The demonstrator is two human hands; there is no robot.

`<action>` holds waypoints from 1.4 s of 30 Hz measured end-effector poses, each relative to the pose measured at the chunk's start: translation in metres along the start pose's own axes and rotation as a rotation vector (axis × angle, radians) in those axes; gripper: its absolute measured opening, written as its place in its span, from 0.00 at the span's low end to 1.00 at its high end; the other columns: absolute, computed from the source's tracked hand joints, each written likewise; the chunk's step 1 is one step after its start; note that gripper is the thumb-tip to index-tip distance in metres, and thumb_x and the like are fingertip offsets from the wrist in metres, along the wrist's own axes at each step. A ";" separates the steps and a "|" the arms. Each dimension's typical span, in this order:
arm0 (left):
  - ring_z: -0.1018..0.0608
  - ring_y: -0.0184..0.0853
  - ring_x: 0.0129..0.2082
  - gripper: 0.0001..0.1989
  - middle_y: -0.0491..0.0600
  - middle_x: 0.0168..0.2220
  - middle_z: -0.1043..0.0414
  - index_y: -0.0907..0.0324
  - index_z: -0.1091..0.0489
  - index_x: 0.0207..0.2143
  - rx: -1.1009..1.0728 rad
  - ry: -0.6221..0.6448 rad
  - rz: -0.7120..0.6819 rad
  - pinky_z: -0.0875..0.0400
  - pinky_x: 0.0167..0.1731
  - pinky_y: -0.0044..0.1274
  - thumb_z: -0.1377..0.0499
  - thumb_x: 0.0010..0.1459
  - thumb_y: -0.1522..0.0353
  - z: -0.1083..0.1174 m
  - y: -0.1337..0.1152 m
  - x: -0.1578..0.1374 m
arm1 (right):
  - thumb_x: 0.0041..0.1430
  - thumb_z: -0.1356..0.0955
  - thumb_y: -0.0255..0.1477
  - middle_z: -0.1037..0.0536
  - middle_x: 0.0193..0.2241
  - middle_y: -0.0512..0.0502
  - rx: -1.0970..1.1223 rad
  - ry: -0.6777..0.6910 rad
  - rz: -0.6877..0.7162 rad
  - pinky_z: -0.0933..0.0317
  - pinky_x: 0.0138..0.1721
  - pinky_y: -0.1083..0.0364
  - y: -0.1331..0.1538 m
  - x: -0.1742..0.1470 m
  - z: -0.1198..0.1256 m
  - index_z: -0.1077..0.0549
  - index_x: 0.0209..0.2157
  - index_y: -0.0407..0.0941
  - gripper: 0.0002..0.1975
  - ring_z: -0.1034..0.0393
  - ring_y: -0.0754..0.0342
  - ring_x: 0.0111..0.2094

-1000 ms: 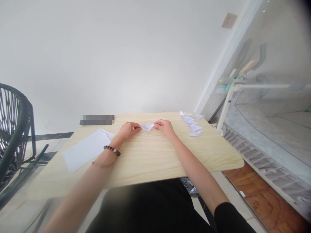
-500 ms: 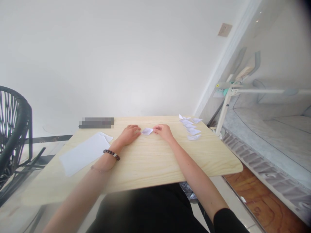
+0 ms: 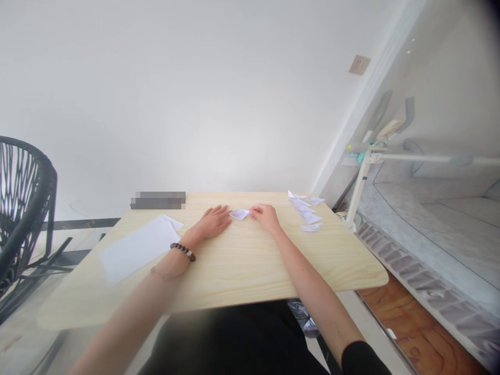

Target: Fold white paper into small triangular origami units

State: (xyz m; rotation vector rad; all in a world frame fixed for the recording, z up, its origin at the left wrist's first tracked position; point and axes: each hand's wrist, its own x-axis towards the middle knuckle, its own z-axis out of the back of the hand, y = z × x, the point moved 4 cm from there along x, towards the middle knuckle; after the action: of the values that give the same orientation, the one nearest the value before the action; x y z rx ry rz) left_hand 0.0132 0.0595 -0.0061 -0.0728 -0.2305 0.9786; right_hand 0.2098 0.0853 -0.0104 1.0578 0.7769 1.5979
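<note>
A small folded white paper boat (image 3: pixel 239 214) sits near the middle of the wooden table (image 3: pixel 242 260). My right hand (image 3: pixel 264 217) pinches its right tip between thumb and fingers. On the boat's other side my left hand (image 3: pixel 213 221) lies flat on the table, fingers spread, close to the boat's left tip and holding nothing. A beaded bracelet (image 3: pixel 183 251) is on my left wrist. Several more paper boats (image 3: pixel 307 208) stand in a loose cluster at the table's back right.
White paper sheets (image 3: pixel 136 249) lie at the left, partly behind my left forearm. A blurred-out dark object (image 3: pixel 158 201) rests at the back left edge. A dark woven chair (image 3: pixel 29 208) stands left; a white metal frame (image 3: pixel 359 187) and a grey sofa (image 3: pixel 437 213) are right.
My left hand has flattened and spread its fingers, drawn off the boat's left tip. The right hand keeps its pinch. The view has tilted slightly.
</note>
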 end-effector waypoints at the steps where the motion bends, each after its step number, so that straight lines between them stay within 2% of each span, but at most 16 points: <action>1: 0.50 0.40 0.58 0.26 0.50 0.59 0.54 0.55 0.46 0.54 0.003 0.000 0.003 0.56 0.54 0.36 0.63 0.58 0.55 0.000 0.000 0.000 | 0.45 0.35 0.27 0.23 0.25 0.48 0.011 -0.008 -0.003 0.35 0.30 0.59 0.002 0.000 0.001 0.27 0.28 0.41 0.08 0.29 0.58 0.25; 3: 0.50 0.40 0.58 0.26 0.50 0.59 0.54 0.55 0.47 0.54 0.002 -0.009 0.012 0.56 0.54 0.36 0.63 0.58 0.55 0.000 0.000 0.000 | 0.45 0.36 0.26 0.23 0.25 0.48 0.022 -0.033 -0.014 0.35 0.30 0.60 0.007 0.002 0.006 0.27 0.28 0.41 0.08 0.29 0.58 0.25; 6: 0.49 0.41 0.58 0.25 0.50 0.59 0.53 0.53 0.47 0.55 -0.013 -0.031 0.017 0.55 0.54 0.38 0.63 0.58 0.55 -0.001 -0.001 0.002 | 0.45 0.36 0.26 0.23 0.24 0.49 -0.005 -0.094 0.001 0.34 0.30 0.60 0.022 0.009 0.027 0.27 0.30 0.41 0.09 0.29 0.58 0.26; 9: 0.48 0.41 0.57 0.25 0.50 0.58 0.51 0.54 0.45 0.54 -0.029 -0.054 -0.019 0.54 0.53 0.38 0.62 0.58 0.54 -0.002 -0.008 0.006 | 0.44 0.35 0.26 0.24 0.24 0.48 -0.097 -0.149 0.027 0.35 0.27 0.61 0.037 0.020 0.066 0.26 0.30 0.40 0.09 0.29 0.58 0.26; 12: 0.45 0.40 0.56 0.25 0.52 0.56 0.47 0.56 0.43 0.52 -0.039 -0.086 -0.104 0.52 0.54 0.35 0.61 0.58 0.55 -0.003 -0.021 0.011 | 0.43 0.35 0.26 0.24 0.23 0.48 -0.240 -0.232 -0.015 0.37 0.23 0.62 0.037 0.028 0.118 0.26 0.30 0.40 0.10 0.30 0.57 0.25; 14: 0.43 0.39 0.55 0.24 0.52 0.55 0.44 0.57 0.41 0.51 -0.039 -0.116 -0.155 0.50 0.53 0.34 0.61 0.58 0.56 -0.003 -0.029 0.013 | 0.41 0.34 0.25 0.24 0.24 0.47 -0.317 -0.305 -0.066 0.36 0.24 0.62 0.026 0.029 0.155 0.25 0.30 0.40 0.10 0.30 0.57 0.26; 17: 0.41 0.38 0.54 0.23 0.53 0.53 0.42 0.58 0.39 0.49 -0.032 -0.146 -0.187 0.48 0.53 0.32 0.60 0.58 0.56 -0.002 -0.036 0.015 | 0.41 0.34 0.24 0.24 0.24 0.45 -0.349 -0.394 -0.185 0.36 0.23 0.63 -0.005 0.020 0.204 0.25 0.30 0.38 0.11 0.30 0.57 0.26; 22: 0.39 0.38 0.53 0.22 0.53 0.52 0.40 0.57 0.38 0.48 -0.022 -0.167 -0.184 0.46 0.52 0.32 0.59 0.58 0.57 -0.002 -0.036 0.016 | 0.39 0.32 0.24 0.25 0.21 0.43 -0.317 -0.499 -0.340 0.36 0.21 0.63 -0.056 -0.004 0.258 0.25 0.29 0.36 0.11 0.30 0.57 0.23; 26: 0.39 0.38 0.52 0.22 0.52 0.51 0.40 0.57 0.38 0.48 -0.023 -0.177 -0.179 0.45 0.52 0.32 0.58 0.58 0.57 -0.002 -0.035 0.017 | 0.36 0.31 0.23 0.25 0.20 0.46 -0.335 -0.511 -0.394 0.36 0.21 0.63 -0.078 -0.016 0.278 0.25 0.28 0.37 0.11 0.30 0.57 0.23; 29: 0.39 0.38 0.52 0.22 0.52 0.51 0.40 0.57 0.38 0.48 -0.026 -0.170 -0.174 0.46 0.52 0.32 0.58 0.58 0.57 -0.003 -0.034 0.018 | 0.36 0.31 0.23 0.25 0.19 0.46 -0.343 -0.509 -0.436 0.36 0.21 0.63 -0.088 -0.019 0.284 0.25 0.28 0.37 0.11 0.30 0.57 0.22; 42: 0.40 0.39 0.53 0.23 0.52 0.52 0.41 0.57 0.38 0.49 -0.040 -0.135 -0.140 0.47 0.53 0.33 0.59 0.58 0.56 0.000 -0.036 0.016 | 0.37 0.32 0.22 0.25 0.18 0.47 -0.334 -0.568 -0.432 0.35 0.22 0.61 -0.105 -0.014 0.279 0.25 0.27 0.38 0.09 0.30 0.57 0.22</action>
State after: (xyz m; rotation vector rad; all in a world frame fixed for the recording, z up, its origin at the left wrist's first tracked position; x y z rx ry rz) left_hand 0.0513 0.0526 0.0020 -0.0273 -0.3746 0.8405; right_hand 0.5074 0.0943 0.0073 0.9499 0.3053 0.9458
